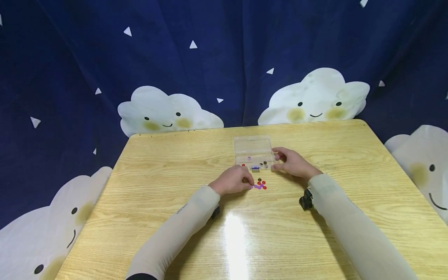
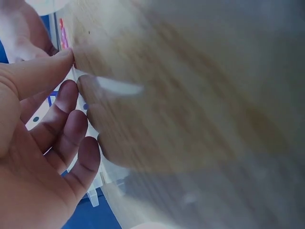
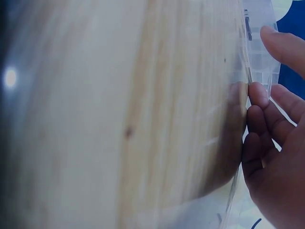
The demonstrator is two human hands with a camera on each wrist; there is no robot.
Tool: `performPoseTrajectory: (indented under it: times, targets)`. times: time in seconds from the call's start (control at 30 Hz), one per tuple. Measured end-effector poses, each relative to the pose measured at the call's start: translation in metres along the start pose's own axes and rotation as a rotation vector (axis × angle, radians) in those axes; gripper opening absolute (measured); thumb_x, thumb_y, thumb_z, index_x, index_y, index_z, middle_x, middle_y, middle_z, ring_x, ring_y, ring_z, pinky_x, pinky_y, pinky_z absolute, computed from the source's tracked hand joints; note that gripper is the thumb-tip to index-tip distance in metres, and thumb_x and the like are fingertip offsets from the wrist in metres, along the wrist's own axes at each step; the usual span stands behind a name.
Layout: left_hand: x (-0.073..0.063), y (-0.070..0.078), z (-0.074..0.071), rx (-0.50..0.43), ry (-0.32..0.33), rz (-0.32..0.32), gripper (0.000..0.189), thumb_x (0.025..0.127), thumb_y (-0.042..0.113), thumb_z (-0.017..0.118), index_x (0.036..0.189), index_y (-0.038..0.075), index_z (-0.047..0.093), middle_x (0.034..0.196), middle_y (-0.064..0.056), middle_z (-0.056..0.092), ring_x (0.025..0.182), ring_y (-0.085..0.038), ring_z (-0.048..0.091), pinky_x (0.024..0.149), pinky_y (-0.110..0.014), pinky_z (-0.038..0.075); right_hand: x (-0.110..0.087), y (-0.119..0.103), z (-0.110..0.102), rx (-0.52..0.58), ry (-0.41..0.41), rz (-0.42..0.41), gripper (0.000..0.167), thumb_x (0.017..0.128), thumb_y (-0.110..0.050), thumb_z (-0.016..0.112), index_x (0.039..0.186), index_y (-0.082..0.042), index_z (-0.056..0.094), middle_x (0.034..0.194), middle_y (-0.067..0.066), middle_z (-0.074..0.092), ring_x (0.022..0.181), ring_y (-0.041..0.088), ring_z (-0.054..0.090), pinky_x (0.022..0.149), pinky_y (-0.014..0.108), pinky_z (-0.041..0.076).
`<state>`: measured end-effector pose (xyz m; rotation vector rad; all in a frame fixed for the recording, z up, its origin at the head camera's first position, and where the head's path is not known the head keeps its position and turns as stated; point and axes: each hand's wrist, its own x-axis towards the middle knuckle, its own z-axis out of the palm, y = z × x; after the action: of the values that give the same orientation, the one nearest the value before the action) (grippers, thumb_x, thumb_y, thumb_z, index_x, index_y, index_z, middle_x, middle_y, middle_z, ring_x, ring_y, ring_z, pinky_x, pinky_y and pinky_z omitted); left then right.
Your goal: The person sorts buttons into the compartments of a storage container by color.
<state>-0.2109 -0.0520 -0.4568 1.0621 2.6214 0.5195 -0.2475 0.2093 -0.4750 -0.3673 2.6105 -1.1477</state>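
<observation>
A clear plastic box (image 1: 252, 156) lies with its lid (image 1: 252, 144) raised at the back; a few small coloured discs sit in its compartments. My right hand (image 1: 293, 162) grips the box's right end, thumb at the near corner and fingers at the far side. The right wrist view shows these fingers (image 3: 259, 93) against the clear wall. In front of the box, several red, purple and dark discs (image 1: 261, 185) lie in a small cluster. My left hand (image 1: 233, 179) reaches down at their left edge with curled fingers. Its fingertips meet a purple disc (image 1: 251, 187); I cannot tell whether they pinch it.
The wooden table (image 1: 168, 167) stretches out on all sides of the box. Behind it hangs a dark blue curtain (image 1: 224, 58) with white clouds and triangles. A black wrist device (image 1: 306, 200) sits under my right sleeve.
</observation>
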Motion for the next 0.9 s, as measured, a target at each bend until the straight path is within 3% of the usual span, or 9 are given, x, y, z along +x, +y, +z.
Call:
performPoseTrajectory:
  times: [0.43,0.9]
  targets:
    - [-0.0005,0.0031,0.0025,0.039,0.010,-0.037,0.007,0.092,0.022,0.072,0.090,0.020,0.078,0.096,0.007,0.071,0.093,-0.008,0.061,0.101,-0.029,0.046,-0.0009,-0.0015,0.0001,0.006,0.003,0.004,0.073,0.087,-0.019,0.075,0.148,-0.001,0.039,0.113,0.012,0.057,0.097,0.023,0.049,0.087,0.034,0.041]
    - [-0.0022,0.0034,0.0006,-0.014,0.014,-0.044,0.009,0.091,0.018,0.072,0.084,0.018,0.077,0.089,0.006,0.070,0.086,-0.006,0.059,0.088,-0.024,0.050,-0.0005,-0.0009,-0.0003,0.009,-0.003,0.025,0.073,0.088,-0.022,0.074,0.149,-0.003,0.039,0.113,0.010,0.056,0.099,0.023,0.048,0.089,0.036,0.041]
